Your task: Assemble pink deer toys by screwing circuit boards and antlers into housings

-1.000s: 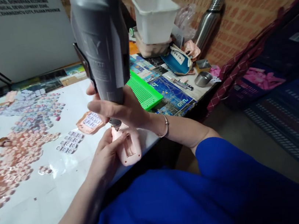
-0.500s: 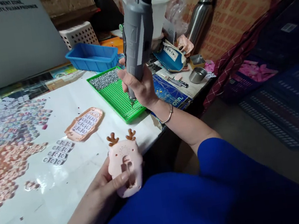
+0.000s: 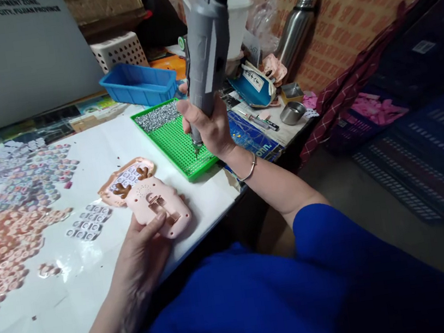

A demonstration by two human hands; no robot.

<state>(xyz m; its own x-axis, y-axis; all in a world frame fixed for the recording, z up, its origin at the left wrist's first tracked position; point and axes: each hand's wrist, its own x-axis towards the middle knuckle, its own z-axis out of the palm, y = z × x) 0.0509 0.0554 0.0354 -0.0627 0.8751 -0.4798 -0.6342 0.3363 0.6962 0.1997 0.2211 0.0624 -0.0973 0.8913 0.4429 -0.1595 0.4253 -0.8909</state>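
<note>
My left hand [image 3: 144, 246] grips a pale pink plastic case [image 3: 163, 205] with brown antlers, thumb at its recessed compartment. The case is held over the table's edge and partly covers a peach shell [image 3: 105, 191] with grey-white keys in it. My right hand [image 3: 210, 127] is wrapped round a grey electric screwdriver [image 3: 206, 53], which points down. The tool's tip is above a green perforated tray [image 3: 178, 145], whose far end holds many small silvery screws [image 3: 157, 116].
Loose keys [image 3: 89, 222] and heaps of small peach parts [image 3: 10, 246] cover the table's left. Behind stand a blue bin [image 3: 140, 84], a white basket [image 3: 118, 50] and a steel bottle [image 3: 297, 26]. A metal cup [image 3: 293, 113] is at the right.
My left hand has moved the pink case forward and left, from near my body to the peach shell, and tilted it. My right hand with the screwdriver has hardly moved.
</note>
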